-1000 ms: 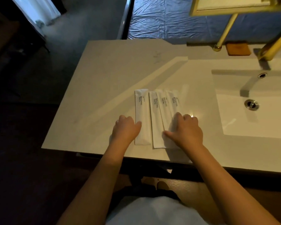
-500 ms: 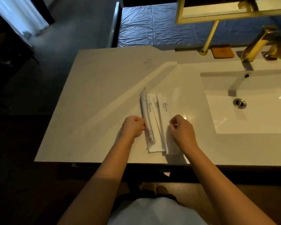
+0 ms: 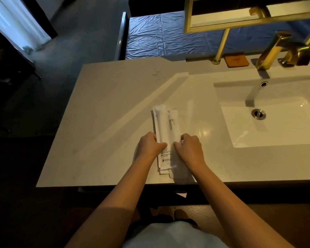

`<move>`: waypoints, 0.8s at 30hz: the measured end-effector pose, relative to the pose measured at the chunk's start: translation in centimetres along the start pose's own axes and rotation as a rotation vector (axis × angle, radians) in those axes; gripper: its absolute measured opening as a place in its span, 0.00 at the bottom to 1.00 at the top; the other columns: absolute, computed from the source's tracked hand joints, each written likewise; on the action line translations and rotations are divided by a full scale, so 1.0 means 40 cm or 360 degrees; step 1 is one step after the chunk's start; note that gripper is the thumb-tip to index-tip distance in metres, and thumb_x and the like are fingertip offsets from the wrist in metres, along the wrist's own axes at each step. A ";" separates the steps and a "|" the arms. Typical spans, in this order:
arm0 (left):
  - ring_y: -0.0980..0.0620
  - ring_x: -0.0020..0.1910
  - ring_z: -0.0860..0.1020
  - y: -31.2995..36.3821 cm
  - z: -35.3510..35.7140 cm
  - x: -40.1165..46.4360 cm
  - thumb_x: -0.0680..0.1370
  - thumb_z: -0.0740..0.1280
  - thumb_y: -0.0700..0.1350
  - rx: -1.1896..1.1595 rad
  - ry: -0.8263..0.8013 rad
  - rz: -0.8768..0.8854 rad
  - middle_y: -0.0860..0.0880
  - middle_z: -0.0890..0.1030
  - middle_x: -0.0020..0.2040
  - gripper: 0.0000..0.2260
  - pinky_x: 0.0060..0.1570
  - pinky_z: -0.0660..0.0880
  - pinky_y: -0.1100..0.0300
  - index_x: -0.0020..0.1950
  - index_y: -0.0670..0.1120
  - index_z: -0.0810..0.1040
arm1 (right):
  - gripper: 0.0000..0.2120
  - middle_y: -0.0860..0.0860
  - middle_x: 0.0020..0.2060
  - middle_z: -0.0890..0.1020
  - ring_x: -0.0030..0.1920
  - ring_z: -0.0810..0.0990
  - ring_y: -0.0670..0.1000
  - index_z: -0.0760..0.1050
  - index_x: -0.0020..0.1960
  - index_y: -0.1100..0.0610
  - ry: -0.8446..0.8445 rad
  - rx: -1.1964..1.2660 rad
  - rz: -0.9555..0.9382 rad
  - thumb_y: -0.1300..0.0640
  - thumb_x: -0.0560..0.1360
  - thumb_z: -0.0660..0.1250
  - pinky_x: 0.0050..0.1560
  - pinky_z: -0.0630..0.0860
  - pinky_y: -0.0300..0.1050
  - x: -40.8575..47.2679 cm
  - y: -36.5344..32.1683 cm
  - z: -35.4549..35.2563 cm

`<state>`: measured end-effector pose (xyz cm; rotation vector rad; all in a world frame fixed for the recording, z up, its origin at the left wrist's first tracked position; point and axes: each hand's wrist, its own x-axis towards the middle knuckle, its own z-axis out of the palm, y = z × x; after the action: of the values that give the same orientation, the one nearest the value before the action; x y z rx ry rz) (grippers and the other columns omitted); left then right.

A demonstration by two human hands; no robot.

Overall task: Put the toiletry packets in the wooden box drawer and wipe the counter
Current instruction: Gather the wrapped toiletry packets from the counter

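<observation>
Both hands sit at the stack of toiletry packets (image 3: 166, 133): my left hand (image 3: 149, 146) presses in against the stack's left edge with fingers curled, and my right hand (image 3: 189, 149) closes in from the right edge, fingertips (image 3: 176, 144) touching the packets, so the two hands are pinched together on the stack from either side. I read the packets as gathered into one overlapping pile lying flat on the surface (image 3: 100, 126), left of the sink (image 3: 276, 126) and well apart from it. Their long axis runs from the near edge of the surface away toward the back wall, tilted only slightly; the far ends point toward the back, the near ends stick out toward me past my wrists, slightly fanned. My hands grip at about the middle of the length, so more than half of the top packet shows beyond my knuckles. The packets are long, narrow and white; the top one carries the word "BRUSHING" printed lengthwise, and small dark print shows between my hands. How many packets are in the pile I cannot tell. Behind the sink stands a gold tap (image 3: 274, 51), with a small brown pad (image 3: 236, 59) to its left.
</observation>
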<state>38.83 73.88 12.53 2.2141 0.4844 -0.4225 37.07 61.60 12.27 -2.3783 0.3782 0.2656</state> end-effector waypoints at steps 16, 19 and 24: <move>0.46 0.47 0.82 -0.019 -0.019 -0.011 0.74 0.68 0.37 -0.0798 -0.0445 -0.0287 0.44 0.81 0.47 0.07 0.45 0.81 0.53 0.47 0.47 0.73 | 0.09 0.55 0.47 0.79 0.46 0.77 0.54 0.69 0.47 0.56 -0.0225 0.0406 0.0094 0.63 0.70 0.67 0.49 0.77 0.48 -0.002 0.008 -0.014; 0.48 0.44 0.83 -0.030 -0.029 -0.017 0.74 0.68 0.36 -0.0946 -0.0496 -0.0263 0.44 0.83 0.45 0.06 0.41 0.81 0.56 0.46 0.45 0.75 | 0.16 0.52 0.47 0.77 0.46 0.77 0.53 0.67 0.51 0.53 -0.0250 0.0771 0.0224 0.62 0.68 0.70 0.44 0.76 0.44 -0.009 0.018 -0.032; 0.47 0.45 0.84 -0.057 -0.025 -0.027 0.72 0.70 0.36 -0.0934 -0.0513 -0.0205 0.43 0.84 0.46 0.05 0.46 0.81 0.53 0.45 0.45 0.78 | 0.24 0.53 0.51 0.77 0.50 0.77 0.53 0.72 0.59 0.57 -0.0199 0.0893 0.0375 0.57 0.65 0.74 0.46 0.77 0.47 -0.024 0.027 -0.058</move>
<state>36.94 75.80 12.16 1.5233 0.4997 -0.6050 36.01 59.46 13.58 -1.7596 0.5886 0.3611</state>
